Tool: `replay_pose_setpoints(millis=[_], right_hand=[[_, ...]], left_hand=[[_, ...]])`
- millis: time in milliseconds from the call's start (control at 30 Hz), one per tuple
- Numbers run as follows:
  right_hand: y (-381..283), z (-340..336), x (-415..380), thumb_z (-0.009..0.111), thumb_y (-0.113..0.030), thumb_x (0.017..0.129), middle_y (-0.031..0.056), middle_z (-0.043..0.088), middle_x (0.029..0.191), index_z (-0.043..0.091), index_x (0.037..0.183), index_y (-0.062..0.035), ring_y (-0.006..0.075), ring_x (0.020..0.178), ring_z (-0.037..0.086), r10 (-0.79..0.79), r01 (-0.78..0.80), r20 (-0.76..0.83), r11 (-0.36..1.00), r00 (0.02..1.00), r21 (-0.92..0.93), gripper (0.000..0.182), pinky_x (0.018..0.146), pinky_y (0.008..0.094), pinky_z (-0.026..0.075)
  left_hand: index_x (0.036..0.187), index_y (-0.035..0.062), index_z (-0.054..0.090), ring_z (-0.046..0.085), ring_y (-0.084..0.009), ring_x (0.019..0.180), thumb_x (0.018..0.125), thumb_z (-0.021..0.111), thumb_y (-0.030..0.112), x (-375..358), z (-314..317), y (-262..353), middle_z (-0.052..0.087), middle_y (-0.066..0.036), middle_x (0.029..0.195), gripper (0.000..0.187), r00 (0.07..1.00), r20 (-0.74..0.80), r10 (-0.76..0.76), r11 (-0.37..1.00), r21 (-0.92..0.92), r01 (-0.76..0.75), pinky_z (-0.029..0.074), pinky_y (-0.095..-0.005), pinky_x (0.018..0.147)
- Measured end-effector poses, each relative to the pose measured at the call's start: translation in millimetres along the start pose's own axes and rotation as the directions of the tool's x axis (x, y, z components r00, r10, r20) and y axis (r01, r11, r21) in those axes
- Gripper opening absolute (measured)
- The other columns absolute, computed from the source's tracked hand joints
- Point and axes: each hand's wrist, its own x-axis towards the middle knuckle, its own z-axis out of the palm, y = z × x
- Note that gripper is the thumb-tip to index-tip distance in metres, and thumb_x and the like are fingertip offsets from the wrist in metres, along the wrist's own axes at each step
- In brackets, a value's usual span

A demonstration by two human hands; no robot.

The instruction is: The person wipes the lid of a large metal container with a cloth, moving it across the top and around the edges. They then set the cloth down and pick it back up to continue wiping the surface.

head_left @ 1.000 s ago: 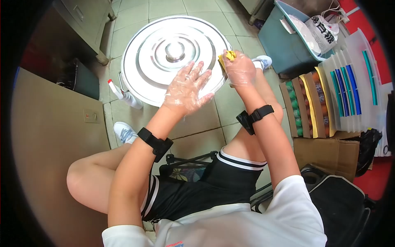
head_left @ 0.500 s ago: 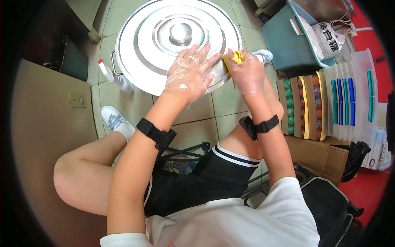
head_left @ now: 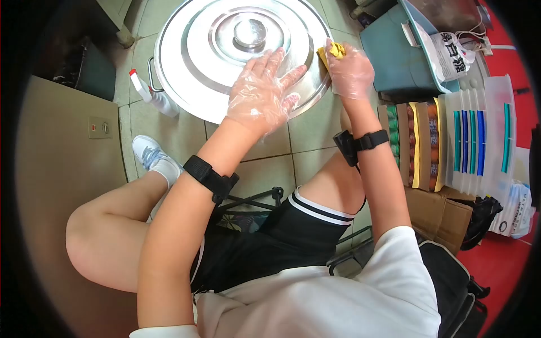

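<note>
A large round metal lid with a shiny central knob covers a pot in front of me; the pot's side handle sticks out at the left. My left hand, in a clear plastic glove, lies flat on the lid's near part with its fingers spread. Also gloved, my right hand is closed around a yellow cloth at the lid's right rim. Part of the cloth is hidden inside the fist.
A white spray bottle with a red tip stands left of the pot. At the right are a teal bin with a white bag, stacked clear boxes and a cardboard box. A beige cabinet stands left.
My right hand has moved right and slightly up along the lid's rim with the yellow cloth. My left hand stays on the lid, and the whole view has shifted slightly.
</note>
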Motion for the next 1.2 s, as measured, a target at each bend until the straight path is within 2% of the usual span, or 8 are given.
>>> replay_pose_setpoints(millis=[133,367,567,633,767,900,1033,1200], right_hand=[[-13,-15,-22,0.066,-0.042,0.083,0.0167,0.066,0.074,0.068,0.078,-0.0075,0.0360,0.070,0.064,0.062,-0.062,0.080,0.998,0.995,-0.006,0.035,0.063,0.0424,0.051],[-37,-24,-68,0.069,-0.040,0.081,0.0119,0.056,0.057,0.052,0.056,-0.0087,0.0304,0.053,0.055,-0.127,0.135,-0.051,0.971,0.991,0.195,0.043,0.050,0.0407,0.044],[-4,-12,-27,0.066,-0.044,0.082,0.0147,0.063,0.066,0.067,0.073,-0.0079,0.0328,0.059,0.062,-0.113,0.115,-0.029,0.990,0.993,0.084,0.037,0.055,0.0404,0.050],[6,-4,-5,0.058,-0.050,0.088,0.0170,0.066,0.078,0.071,0.087,-0.0056,0.0353,0.074,0.065,0.052,-0.041,0.110,0.994,0.993,-0.097,0.046,0.067,0.0410,0.052],[4,2,13,0.056,-0.053,0.087,0.0167,0.067,0.084,0.072,0.089,-0.0092,0.0350,0.078,0.066,0.022,-0.003,0.160,0.993,0.987,-0.118,0.046,0.069,0.0422,0.052],[-2,-2,-5,0.065,-0.047,0.082,0.0162,0.068,0.082,0.072,0.087,-0.0124,0.0347,0.076,0.066,-0.001,0.009,0.079,0.995,0.997,-0.098,0.036,0.067,0.0422,0.053],[-21,-21,-36,0.069,-0.040,0.078,0.0109,0.067,0.076,0.067,0.078,-0.0091,0.0298,0.070,0.066,0.046,-0.035,0.163,0.997,0.985,-0.070,0.031,0.064,0.0396,0.052],[-34,-22,-60,0.066,-0.044,0.081,0.0122,0.059,0.059,0.060,0.061,-0.0087,0.0309,0.055,0.059,-0.097,0.096,0.005,0.987,0.995,0.131,0.041,0.053,0.0409,0.047]], left_hand=[[0.148,0.0310,0.031,0.033,-0.0292,0.136,0.094,0.047,0.041,1,1,0,0.031,-0.014,0.151,0.057,1.000,-0.017,0.014,1.000,0.022,-0.013,0.022,-0.0425,0.114],[0.145,0.0256,0.039,0.028,-0.0293,0.140,0.094,0.046,0.041,0,2,-2,0.030,-0.017,0.152,0.054,0.999,-0.028,0.022,0.999,-0.023,-0.023,0.017,-0.0413,0.116],[0.148,0.0292,0.031,0.033,-0.0300,0.136,0.094,0.047,0.040,0,2,2,0.031,-0.015,0.151,0.058,0.999,-0.047,0.014,0.999,0.030,-0.012,0.023,-0.0423,0.114],[0.148,0.0284,0.031,0.032,-0.0296,0.137,0.094,0.047,0.040,1,0,3,0.030,-0.015,0.151,0.057,1.000,-0.017,0.010,0.999,0.031,-0.010,0.022,-0.0419,0.114],[0.148,0.0284,0.031,0.030,-0.0297,0.138,0.095,0.046,0.040,6,6,8,0.030,-0.016,0.152,0.057,0.999,-0.034,-0.017,0.999,0.046,0.018,0.021,-0.0414,0.114],[0.148,0.0283,0.031,0.029,-0.0302,0.139,0.095,0.046,0.040,6,5,8,0.030,-0.017,0.152,0.057,0.999,-0.034,-0.021,0.999,0.040,0.023,0.021,-0.0408,0.114],[0.146,0.0248,0.037,0.027,-0.0280,0.141,0.095,0.043,0.042,5,5,9,0.031,-0.016,0.152,0.055,0.999,-0.041,-0.036,0.999,0.006,0.036,0.018,-0.0416,0.115],[0.146,0.0231,0.038,0.027,-0.0280,0.141,0.094,0.043,0.042,4,5,6,0.030,-0.016,0.152,0.055,0.999,-0.016,-0.031,0.998,0.057,0.032,0.017,-0.0414,0.115]])
